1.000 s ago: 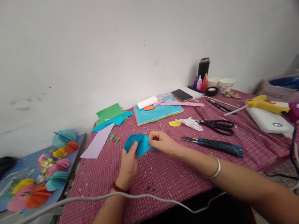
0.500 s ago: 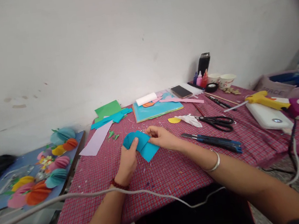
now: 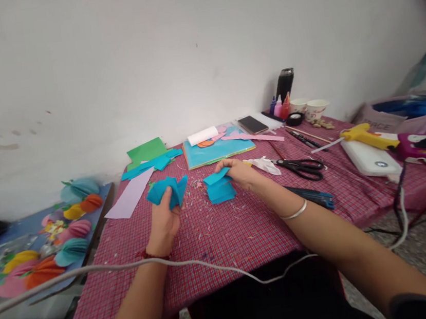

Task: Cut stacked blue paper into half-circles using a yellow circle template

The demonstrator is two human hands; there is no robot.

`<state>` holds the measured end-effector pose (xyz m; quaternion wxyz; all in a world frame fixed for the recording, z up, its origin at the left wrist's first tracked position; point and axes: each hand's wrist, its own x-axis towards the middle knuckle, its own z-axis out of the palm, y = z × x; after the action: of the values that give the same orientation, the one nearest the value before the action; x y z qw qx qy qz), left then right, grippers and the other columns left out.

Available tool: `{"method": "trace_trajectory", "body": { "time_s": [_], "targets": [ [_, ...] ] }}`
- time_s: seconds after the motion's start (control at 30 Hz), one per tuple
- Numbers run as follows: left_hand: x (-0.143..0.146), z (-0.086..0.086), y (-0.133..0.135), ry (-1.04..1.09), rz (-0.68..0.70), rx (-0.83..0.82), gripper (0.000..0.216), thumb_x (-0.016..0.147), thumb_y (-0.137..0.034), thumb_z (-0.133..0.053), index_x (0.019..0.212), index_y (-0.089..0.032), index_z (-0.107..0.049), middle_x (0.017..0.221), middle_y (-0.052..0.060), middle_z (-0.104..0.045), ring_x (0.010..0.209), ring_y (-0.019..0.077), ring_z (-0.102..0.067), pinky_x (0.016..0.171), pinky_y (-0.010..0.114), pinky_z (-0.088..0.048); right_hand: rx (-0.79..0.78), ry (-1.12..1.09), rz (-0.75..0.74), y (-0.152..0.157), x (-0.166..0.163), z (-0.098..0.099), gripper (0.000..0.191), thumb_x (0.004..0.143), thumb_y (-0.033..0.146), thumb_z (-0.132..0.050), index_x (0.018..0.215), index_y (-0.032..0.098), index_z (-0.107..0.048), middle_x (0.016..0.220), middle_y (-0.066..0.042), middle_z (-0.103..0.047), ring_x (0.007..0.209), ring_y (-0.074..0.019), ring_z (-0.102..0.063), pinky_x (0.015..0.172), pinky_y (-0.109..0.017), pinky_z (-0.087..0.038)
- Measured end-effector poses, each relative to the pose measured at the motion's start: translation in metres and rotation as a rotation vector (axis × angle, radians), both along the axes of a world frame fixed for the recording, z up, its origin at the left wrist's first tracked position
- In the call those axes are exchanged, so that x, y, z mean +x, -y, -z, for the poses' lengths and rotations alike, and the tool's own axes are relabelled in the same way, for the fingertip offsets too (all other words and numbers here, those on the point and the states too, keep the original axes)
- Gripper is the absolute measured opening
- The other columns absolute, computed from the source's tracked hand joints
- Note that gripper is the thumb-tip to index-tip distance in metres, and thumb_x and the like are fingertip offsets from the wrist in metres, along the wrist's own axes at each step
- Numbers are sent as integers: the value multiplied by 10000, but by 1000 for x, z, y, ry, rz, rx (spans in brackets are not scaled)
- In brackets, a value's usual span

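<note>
My left hand (image 3: 164,226) is closed around a bunch of blue paper pieces (image 3: 158,190), its thumb pressed on top and the edges fanning out. To its right, my right hand (image 3: 241,172) pinches a creased blue paper piece (image 3: 220,189) by its upper edge; the two hands are apart above the tablecloth. Behind them lie blue paper strips (image 3: 155,163), a green sheet (image 3: 147,151) and a lilac strip (image 3: 131,195). Black-handled scissors (image 3: 303,167) rest right of my right hand, and a blue utility knife (image 3: 313,196) is partly hidden by my forearm.
A glue gun (image 3: 369,136) lies over a white power bank (image 3: 370,157) on the right. A white cable (image 3: 195,263) crosses low in front. Paper cups (image 3: 316,109), a phone (image 3: 252,124) and a sheet stack (image 3: 220,153) stand behind; paper decorations (image 3: 72,251) lie left.
My hands have moved apart. The right one has drawn a blue piece away from the bunch in my left hand, which has shifted left. The whole view has also shifted slightly.
</note>
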<state>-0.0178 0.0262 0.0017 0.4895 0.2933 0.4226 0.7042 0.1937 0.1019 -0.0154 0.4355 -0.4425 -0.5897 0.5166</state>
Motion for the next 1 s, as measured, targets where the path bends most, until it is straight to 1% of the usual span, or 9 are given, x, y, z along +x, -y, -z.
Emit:
{"method": "trace_trajectory", "body": {
  "time_s": [0.1, 0.17, 0.37, 0.5, 0.6, 0.7, 0.77, 0.9, 1.0],
  "targets": [
    [5, 0, 2, 29, 31, -51, 244, 616, -225, -756, 755, -197, -557, 634, -60, -609, 493, 112, -583, 399, 199, -394, 204, 368, 4, -9, 4, 10, 305, 648, 62, -401, 841, 126, -629, 725, -14, -643, 581, -102, -538, 519, -188, -392],
    [9, -1, 3, 54, 49, -63, 257, 591, -194, -766, 737, -191, -555, 639, -64, -618, 501, 110, -584, 413, 201, -407, 266, 532, -52, -9, 4, 14, 370, 630, 17, -390, 861, 121, -661, 812, -44, -686, 662, -125, -586, 573, -199, -424],
    [9, 1, 5, 49, 53, -97, 310, 539, -155, -784, 773, -172, -583, 667, -41, -652, 532, 124, -599, 434, 208, -430, 373, 749, -245, -1, 9, 8, 322, 605, -35, -501, 747, 141, -730, 919, -116, -709, 886, -232, -617, 817, -296, -415],
    [8, 6, 2, 35, 55, -64, 376, 490, -104, -793, 809, -168, -606, 728, -20, -683, 604, 138, -626, 549, 249, -500, 498, 910, -304, 5, 12, -5, 307, 675, -8, -510, 801, 157, -736, 1018, -126, -691, 985, -255, -597, 891, -331, -384],
    [9, 13, 0, 2, 46, -18, 381, 493, -115, -792, 823, -170, -609, 762, -11, -691, 671, 151, -640, 663, 296, -524, 552, 745, -181, 13, 2, -13, 259, 786, 87, -475, 895, 151, -701, 1003, -108, -687, 938, -215, -606, 838, -315, -419],
    [10, 21, -1, -122, 7, 31, 299, 535, -155, -783, 764, -164, -591, 694, -25, -660, 625, 127, -612, 657, 275, -511, 446, 339, -136, 23, -14, -13, 224, 850, 282, -477, 910, 137, -638, 848, -59, -670, 750, -153, -596, 678, -264, -450],
    [11, 25, 1, -227, 30, 38, 247, 570, -190, -773, 727, -157, -586, 667, -23, -644, 589, 117, -591, 620, 258, -500, 352, 175, -173, 29, -23, -12, 247, 806, 364, -538, 871, 136, -606, 719, -10, -611, 620, -115, -536, 569, -228, -417],
    [14, 19, 6, -248, 82, 33, 280, 583, -236, -774, 784, -156, -596, 686, -8, -650, 583, 125, -596, 523, 234, -475, 210, 79, -230, 25, -21, -12, 163, 689, 302, -610, 721, 148, -567, 534, 69, -447, 460, -63, -384, 443, -186, -298],
    [10, 9, 7, -170, 74, -2, 305, 599, -276, -762, 818, -150, -593, 682, 19, -663, 586, 150, -620, 453, 220, -447, 184, 22, -68, 12, -7, -12, 144, 692, 243, -548, 803, 156, -575, 530, 70, -480, 428, -74, -421, 428, -190, -317]
  ]
}}
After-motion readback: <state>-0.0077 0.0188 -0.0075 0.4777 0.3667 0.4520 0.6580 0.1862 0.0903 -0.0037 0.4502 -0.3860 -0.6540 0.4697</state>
